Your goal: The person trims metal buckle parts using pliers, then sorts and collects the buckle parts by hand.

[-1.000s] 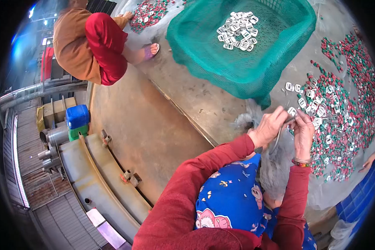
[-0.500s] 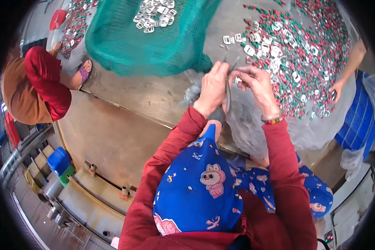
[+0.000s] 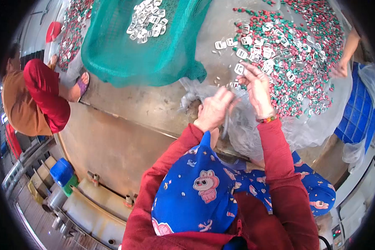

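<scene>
Head view shows the right hand (image 3: 257, 85) pinching one white buckle (image 3: 239, 68) near red and green bits (image 3: 293, 62), the left hand (image 3: 214, 109) curled but too blurry to tell what it holds, some buckles (image 3: 148, 21) in the green basket (image 3: 146, 71), many left outside.

One view, worn on the head, faces forward and steeply down over blue patterned cloth (image 3: 181, 196) to the left hand (image 3: 214, 110) and right hand (image 3: 256, 85), close by near the middle. Its wide, curved field, black at the rim, crops the green net-lined basket (image 3: 112, 60) above and reaches a crouching person (image 3: 27, 104) at left.
</scene>
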